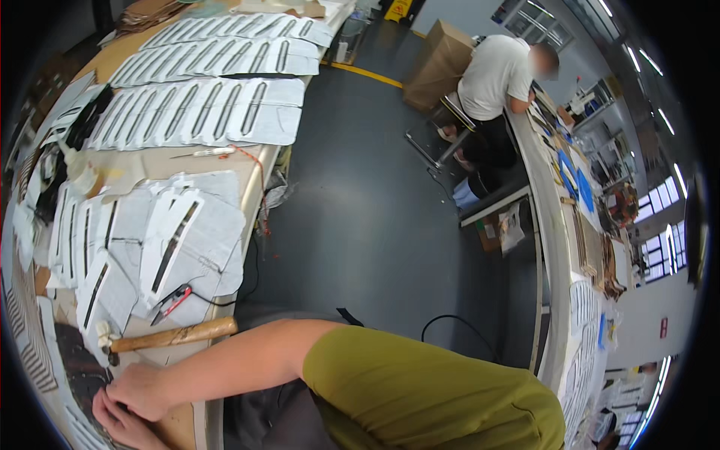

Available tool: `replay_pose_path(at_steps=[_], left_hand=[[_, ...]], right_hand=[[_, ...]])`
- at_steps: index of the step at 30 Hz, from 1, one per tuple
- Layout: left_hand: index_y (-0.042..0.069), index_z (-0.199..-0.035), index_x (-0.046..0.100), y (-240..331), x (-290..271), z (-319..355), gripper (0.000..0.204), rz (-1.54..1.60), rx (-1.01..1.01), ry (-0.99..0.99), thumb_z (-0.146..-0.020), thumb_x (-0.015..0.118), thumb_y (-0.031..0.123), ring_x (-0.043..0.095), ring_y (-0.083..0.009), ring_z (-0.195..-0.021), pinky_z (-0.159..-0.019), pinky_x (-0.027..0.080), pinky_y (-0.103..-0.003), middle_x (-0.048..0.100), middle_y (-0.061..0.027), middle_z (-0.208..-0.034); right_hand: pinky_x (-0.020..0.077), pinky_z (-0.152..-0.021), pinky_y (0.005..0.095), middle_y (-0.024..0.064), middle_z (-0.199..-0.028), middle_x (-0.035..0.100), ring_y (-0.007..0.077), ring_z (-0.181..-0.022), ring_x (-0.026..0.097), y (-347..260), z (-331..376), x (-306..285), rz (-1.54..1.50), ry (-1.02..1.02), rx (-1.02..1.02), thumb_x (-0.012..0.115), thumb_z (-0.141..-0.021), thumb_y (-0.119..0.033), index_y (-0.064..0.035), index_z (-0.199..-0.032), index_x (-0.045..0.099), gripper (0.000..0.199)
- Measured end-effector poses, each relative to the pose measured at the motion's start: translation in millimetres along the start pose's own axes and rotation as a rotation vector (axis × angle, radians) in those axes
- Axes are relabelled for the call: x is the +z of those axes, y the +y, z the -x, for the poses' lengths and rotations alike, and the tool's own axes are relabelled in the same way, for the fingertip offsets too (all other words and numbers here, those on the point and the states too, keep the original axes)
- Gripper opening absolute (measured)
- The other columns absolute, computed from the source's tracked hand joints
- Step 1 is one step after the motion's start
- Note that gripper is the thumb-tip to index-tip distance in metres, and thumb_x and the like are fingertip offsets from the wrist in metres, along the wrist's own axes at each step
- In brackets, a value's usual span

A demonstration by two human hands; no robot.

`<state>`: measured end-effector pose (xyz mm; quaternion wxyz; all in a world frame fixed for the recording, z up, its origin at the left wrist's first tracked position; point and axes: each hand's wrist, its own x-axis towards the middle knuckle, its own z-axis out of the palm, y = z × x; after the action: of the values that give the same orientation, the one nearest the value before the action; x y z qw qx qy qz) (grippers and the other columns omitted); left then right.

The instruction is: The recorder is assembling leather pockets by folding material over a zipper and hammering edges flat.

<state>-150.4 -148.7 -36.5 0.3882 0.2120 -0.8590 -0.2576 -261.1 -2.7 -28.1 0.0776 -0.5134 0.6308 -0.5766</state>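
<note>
My right hand (140,390) comes in under an olive sleeve, its fingers bent and pressed together at the table's near left edge. Just below it lies my left hand (124,424), fingers curled close to the right fingertips. Both hands are at a dark, flat piece of material (77,356); whatever sits between the fingertips is too small or hidden to make out. A hammer (176,334) with a wooden handle lies right beyond my right hand. Past it rests a red-handled cutter (177,301), beside white panels (202,232) with long dark slots.
More slotted white panels (202,112) lie in rows along the table (225,176). A plastic bottle (82,174) and a thin pointed tool (212,152) with an orange cord are nearer. Across the floor, a seated person (495,79) leans over another bench (551,217) beside a large carton (439,67).
</note>
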Motion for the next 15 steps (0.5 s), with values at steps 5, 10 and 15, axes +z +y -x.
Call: replay_pose_path(at_steps=[5,10,15], left_hand=[[0.002,-0.094,0.069,29,0,-6,0.027,-0.112,-0.032,0.211,-0.102,0.064,0.027,0.065,-0.0228,-0.081,-0.073,0.054,-0.035,0.069,-0.0149,-0.093],[0.000,-0.097,0.063,-25,-14,6,0.033,0.681,0.157,0.220,-0.100,0.066,0.033,0.058,-0.0218,-0.085,-0.079,0.050,-0.038,0.067,-0.0172,-0.096],[0.001,-0.091,0.064,-11,-17,13,0.030,0.389,-0.010,0.237,-0.100,0.065,0.029,0.059,-0.0228,-0.082,-0.078,0.050,-0.037,0.066,-0.0153,-0.090]], right_hand=[[0.0528,-0.071,0.0474,0.0127,-0.084,0.069,0.0366,-0.079,0.069,15,-2,17,0.050,0.014,0.089,0.070,-0.072,-0.020,-0.0059,-0.087,0.063,0.022],[0.0545,-0.064,0.0493,0.0124,-0.082,0.071,0.0362,-0.072,0.069,-3,6,11,0.042,-0.088,-0.160,0.054,-0.094,-0.035,-0.0081,-0.089,0.066,0.030],[0.0522,-0.062,0.0486,0.0119,-0.080,0.070,0.0347,-0.071,0.068,-6,16,13,0.012,-0.042,-0.252,0.055,-0.093,-0.034,-0.0073,-0.089,0.065,0.029]])
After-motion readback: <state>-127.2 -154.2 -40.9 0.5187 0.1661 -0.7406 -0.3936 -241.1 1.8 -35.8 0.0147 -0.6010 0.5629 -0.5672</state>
